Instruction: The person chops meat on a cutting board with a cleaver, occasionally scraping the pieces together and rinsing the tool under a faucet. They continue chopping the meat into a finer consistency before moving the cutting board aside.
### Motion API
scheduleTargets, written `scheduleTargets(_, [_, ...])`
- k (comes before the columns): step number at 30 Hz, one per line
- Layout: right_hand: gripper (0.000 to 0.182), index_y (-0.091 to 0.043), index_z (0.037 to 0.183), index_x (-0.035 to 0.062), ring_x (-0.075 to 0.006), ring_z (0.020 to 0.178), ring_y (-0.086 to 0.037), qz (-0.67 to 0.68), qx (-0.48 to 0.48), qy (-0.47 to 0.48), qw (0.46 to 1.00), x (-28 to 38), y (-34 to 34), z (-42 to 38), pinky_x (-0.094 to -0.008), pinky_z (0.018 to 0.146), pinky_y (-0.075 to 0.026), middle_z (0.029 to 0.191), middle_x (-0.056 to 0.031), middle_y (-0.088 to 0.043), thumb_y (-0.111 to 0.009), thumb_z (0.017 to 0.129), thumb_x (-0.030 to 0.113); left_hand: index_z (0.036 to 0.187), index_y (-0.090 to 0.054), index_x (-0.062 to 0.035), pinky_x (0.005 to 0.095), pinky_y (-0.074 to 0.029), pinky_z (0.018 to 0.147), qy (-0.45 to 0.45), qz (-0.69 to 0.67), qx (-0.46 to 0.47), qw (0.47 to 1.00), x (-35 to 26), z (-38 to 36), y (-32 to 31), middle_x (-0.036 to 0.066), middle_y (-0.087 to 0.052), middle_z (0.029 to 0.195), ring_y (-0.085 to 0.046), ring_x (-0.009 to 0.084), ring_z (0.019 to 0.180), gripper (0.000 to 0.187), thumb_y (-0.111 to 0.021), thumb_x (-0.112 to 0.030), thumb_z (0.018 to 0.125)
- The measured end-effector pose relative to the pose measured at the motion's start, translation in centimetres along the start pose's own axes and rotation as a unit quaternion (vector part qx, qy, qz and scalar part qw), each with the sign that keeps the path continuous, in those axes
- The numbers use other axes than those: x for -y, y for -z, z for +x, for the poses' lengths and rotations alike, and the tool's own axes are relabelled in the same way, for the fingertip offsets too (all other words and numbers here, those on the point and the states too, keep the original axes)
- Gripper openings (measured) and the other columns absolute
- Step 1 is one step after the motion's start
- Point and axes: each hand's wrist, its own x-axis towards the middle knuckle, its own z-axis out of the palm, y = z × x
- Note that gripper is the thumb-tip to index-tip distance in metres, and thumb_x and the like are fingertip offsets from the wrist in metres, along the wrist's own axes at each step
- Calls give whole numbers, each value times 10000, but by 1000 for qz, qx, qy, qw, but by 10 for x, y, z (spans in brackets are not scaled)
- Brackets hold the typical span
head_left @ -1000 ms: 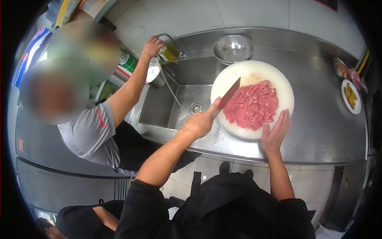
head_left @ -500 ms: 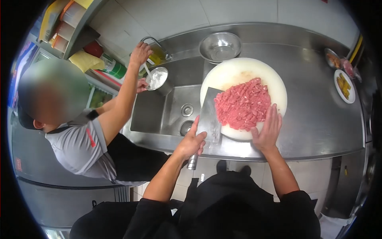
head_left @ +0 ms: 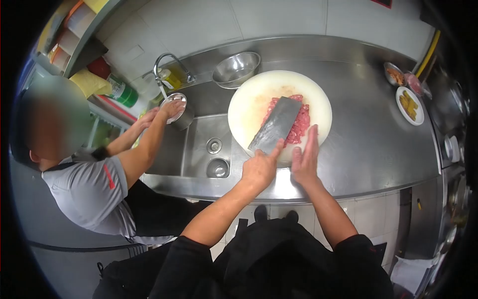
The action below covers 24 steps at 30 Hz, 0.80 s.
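Note:
My left hand [head_left: 260, 170] is closed around the handle of a cleaver [head_left: 277, 122], its index finger stretched along the wide blade. The handle itself is hidden by my hand. Tilted over a pile of minced meat [head_left: 303, 122], the blade covers the pile's left and middle parts. My right hand [head_left: 306, 162] is open, fingers stretched together, at the near right edge of the meat. Under all this is a round white cutting board [head_left: 244, 102] on the steel counter.
To the left, a person's hand [head_left: 172, 108] reaches into a metal pot [head_left: 183, 118] under the faucet [head_left: 158, 70], over the sink [head_left: 196, 144]. A steel bowl [head_left: 236, 69] stands behind the board. At the right are a plate of yellow-green food [head_left: 410, 105] and a small bowl [head_left: 394, 74].
The cleaver has gone from beside the meat to over it, and the pile looks narrower. My right hand stays at its near right edge. The other person's hand has lowered into the pot.

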Motion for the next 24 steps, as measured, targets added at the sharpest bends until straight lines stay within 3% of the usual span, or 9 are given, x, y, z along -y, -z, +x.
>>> scheduleTargets(5, [776,-153,1511,-103,-455,1428,-275,-73,-35,-6,997,-31,15,23,-485,1179,-207,1553,-333,-210,-310,1036,490,1534,-280,-281,506,-516,823,-1,-85,-19,996,22,-10,66,326,-646,1010,-660,448,900,622,-485,-173,957])
scheduleTargets(8, [716,-169,1509,-97,-436,1394,-353,-28,-50,-32,998,-46,12,25,-468,1154,-270,1537,-328,-253,-383,1034,394,1541,-260,-273,511,-505,836,-24,-175,-105,979,34,-23,86,344,-633,1039,-650,467,921,616,-454,-166,967])
scheduleTargets(11, [697,-204,1498,-92,-450,1386,-355,26,-72,-30,997,-28,19,55,-482,1155,-258,1516,-336,-290,-415,1026,375,1550,-237,-224,517,-497,842,-1,-133,-28,991,38,-9,52,353,-629,1051,-641,481,938,606,-414,-153,975])
scheduleTargets(13, [679,-250,1483,-82,-444,1365,-383,27,-79,10,996,2,27,96,-485,1139,-281,1478,-325,-358,-439,1019,376,1569,-183,-188,452,-529,761,6,-147,25,989,48,0,51,273,-653,960,-670,367,746,634,-397,-141,974])
scheduleTargets(15, [649,-317,1464,-65,-413,1325,-453,-8,-85,81,993,26,27,142,-474,1100,-353,1421,-293,-466,-472,1011,373,1577,-158,-185,409,-541,695,36,-270,64,960,53,-4,85,208,-647,870,-651,275,646,650,-396,-141,975])
scheduleTargets(16, [647,-349,1448,-61,-396,1292,-490,18,-60,50,997,36,23,163,-462,1077,-380,1379,-277,-509,-491,1003,386,1582,-153,-167,338,-509,580,15,-321,34,946,68,-4,76,94,-560,720,-548,162,540,662,-407,-136,972])
scheduleTargets(19, [660,-430,1408,-48,-357,1209,-579,31,29,-42,998,49,-3,218,-432,1016,-448,1278,-243,-609,-544,974,436,1576,-168,-117,362,-510,592,61,-527,47,847,98,-12,79,136,-605,778,-599,219,603,661,-407,-95,959])
scheduleTargets(20, [678,-445,1401,-43,-353,1190,-595,-1,72,-67,995,37,-20,233,-427,999,-463,1260,-241,-621,-556,963,461,1578,-130,-92,301,-440,474,64,-604,32,794,108,-11,66,39,-503,694,-484,120,500,674,-403,-76,962])
scheduleTargets(24, [775,-458,1404,-33,-362,1215,-581,-105,196,-142,965,2,-97,281,-412,1018,-454,1293,-234,-608,-556,927,570,1585,-99,-114,302,-452,486,95,-669,80,733,143,8,27,45,-528,712,-508,133,519,680,-398,-87,975])
